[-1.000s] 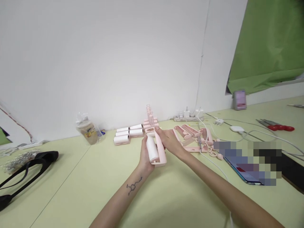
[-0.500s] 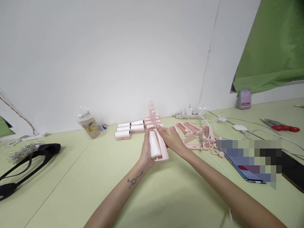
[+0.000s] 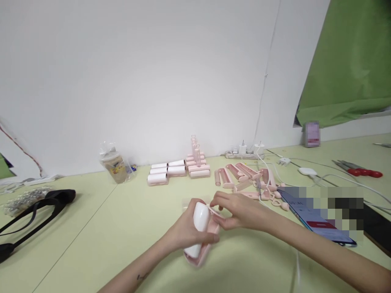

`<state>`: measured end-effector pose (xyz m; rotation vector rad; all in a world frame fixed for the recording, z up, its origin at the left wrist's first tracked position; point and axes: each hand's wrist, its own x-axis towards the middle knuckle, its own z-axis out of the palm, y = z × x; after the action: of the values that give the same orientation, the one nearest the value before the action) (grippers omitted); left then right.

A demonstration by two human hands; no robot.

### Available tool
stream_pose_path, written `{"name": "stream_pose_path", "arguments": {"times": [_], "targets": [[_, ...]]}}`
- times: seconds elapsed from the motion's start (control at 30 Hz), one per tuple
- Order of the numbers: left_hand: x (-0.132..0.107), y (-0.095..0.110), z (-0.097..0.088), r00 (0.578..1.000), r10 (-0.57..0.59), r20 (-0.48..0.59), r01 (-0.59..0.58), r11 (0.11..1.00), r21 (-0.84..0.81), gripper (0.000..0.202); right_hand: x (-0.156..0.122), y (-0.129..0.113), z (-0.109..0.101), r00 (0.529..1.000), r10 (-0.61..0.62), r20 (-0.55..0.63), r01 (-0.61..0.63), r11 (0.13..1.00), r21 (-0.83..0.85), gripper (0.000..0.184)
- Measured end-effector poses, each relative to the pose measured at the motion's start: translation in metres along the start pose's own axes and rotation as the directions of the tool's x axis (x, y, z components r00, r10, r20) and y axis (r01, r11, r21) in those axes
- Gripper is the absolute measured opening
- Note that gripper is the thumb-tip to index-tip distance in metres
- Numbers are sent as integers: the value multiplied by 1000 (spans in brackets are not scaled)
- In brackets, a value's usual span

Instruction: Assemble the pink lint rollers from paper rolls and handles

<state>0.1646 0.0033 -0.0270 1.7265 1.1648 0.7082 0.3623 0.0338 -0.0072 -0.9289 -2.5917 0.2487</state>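
My left hand is closed around a small lint roller, its thumb across the near side. The white roll tilts out of the pink case, which is slightly blurred. My right hand pinches the upper right edge of that pink case with thumb and fingers. Behind the hands, white rolls with pink bases lie in two groups against the wall, alongside pink-and-white rollers. Loose pink case parts lie in a pile to the right, some with heart-shaped rings.
At right lie a phone, white cables, a charger and red-handled scissors. A power strip sits by the wall. A bagged cup stands at back left; a black strap lies at the left edge.
The lint roller has come down nearer to me and turned, its roll now standing out of the case. My left thumb has shifted across it; my right hand has moved to the case's upper right edge.
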Motion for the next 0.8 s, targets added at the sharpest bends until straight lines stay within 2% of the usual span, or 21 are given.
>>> {"name": "stream_pose_path", "arguments": {"times": [0.1, 0.17, 0.33, 0.43, 0.53, 0.67, 0.73, 0.8], "targets": [[-11, -1, 3, 998, -8, 66, -2, 988, 152, 73, -10, -14, 3, 994, 6, 108, -6, 1000, 5, 26], [-18, 0, 5, 996, -3, 94, -19, 971, 237, 79, -15, -26, 6, 985, 34, 168, -34, 999, -3, 21], [-32, 12, 4, 982, -10, 189, -61, 928, 367, 50, -26, -47, 8, 959, 60, 276, -55, 998, -24, 14], [-38, 20, 3, 970, -78, 232, -27, 908, 419, 48, -32, -49, 6, 953, 26, 301, -34, 999, 19, 12], [-41, 24, 3, 959, -119, 259, -7, 898, 439, 45, -34, -50, 5, 950, -18, 313, 3, 999, 48, 12], [-46, 24, 1, 946, -33, 322, -95, 922, 374, 38, -36, -52, 5, 946, -51, 319, 21, 995, 96, 13], [-47, 22, 0, 939, 21, 345, -154, 919, 363, 38, -37, -51, 4, 943, -46, 330, -4, 989, 149, 9], [-48, 18, -1, 945, 43, 324, -171, 910, 377, 40, -37, -46, 2, 939, 8, 345, -81, 977, 198, 12]]}}
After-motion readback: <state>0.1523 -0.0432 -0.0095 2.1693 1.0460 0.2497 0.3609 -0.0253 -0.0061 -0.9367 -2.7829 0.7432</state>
